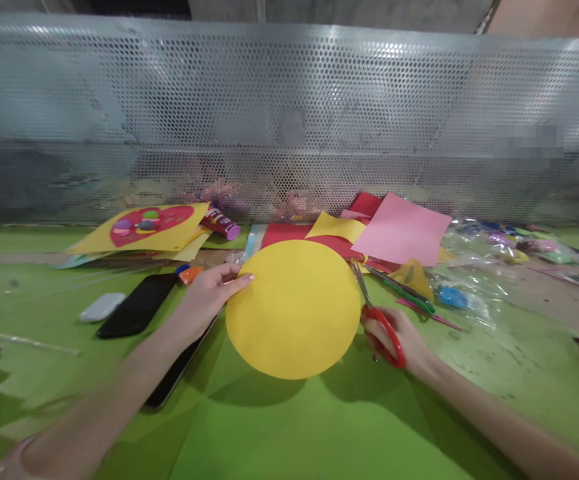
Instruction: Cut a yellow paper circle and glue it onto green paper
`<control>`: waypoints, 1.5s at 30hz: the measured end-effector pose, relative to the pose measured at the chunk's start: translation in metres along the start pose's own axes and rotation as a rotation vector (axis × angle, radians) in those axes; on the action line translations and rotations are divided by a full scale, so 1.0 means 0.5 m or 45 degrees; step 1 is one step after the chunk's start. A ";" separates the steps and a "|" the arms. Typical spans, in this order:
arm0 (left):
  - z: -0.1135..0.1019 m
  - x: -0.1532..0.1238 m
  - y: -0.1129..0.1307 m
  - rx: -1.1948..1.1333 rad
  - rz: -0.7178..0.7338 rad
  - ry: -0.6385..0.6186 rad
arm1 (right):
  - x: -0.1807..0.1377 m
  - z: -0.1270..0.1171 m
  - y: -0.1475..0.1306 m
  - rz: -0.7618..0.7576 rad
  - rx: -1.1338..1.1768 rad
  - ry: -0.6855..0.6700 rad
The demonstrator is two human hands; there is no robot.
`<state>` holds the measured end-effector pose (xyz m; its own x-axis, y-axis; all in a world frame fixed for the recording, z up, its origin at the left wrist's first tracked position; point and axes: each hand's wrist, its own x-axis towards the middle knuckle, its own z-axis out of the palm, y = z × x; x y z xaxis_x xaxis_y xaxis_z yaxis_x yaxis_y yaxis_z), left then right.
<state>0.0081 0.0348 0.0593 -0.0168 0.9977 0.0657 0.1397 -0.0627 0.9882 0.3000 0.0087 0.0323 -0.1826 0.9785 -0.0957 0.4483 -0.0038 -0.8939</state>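
A large yellow paper circle [293,310] is held up above the green table. My left hand [214,293] pinches its left edge between thumb and fingers. At the circle's right edge, my right hand [394,337] is wrapped round red-handled scissors [385,333], their blades pointing up and away from me. The blades lie alongside the paper's rim; whether they touch it I cannot tell. Under the circle lies a bright green sheet [289,433]. Partly hidden by my left forearm is a dark flat device [182,367].
A black phone [138,305] and a white case [102,307] lie left. Behind are a yellow sheet with a red heart [152,225], a purple-capped tube [223,223] and pink paper [402,230]. Green-handled scissors [409,297] and clear plastic bags [479,280] lie right. A perforated metal panel [249,100] stands behind.
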 end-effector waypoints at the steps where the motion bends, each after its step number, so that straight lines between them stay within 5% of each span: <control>1: 0.000 0.000 0.000 0.000 0.001 -0.005 | 0.000 0.000 0.000 0.001 0.012 -0.008; 27: -0.002 0.000 0.000 0.008 -0.018 -0.027 | -0.002 -0.001 -0.002 0.011 -0.047 -0.047; 45: -0.023 0.011 -0.003 0.026 0.043 0.045 | 0.007 -0.011 -0.015 -0.015 0.043 0.156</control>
<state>-0.0035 0.0401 0.0597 -0.0469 0.9934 0.1044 0.1608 -0.0957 0.9823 0.3006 0.0131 0.0411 -0.0788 0.9963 -0.0330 0.4170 0.0029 -0.9089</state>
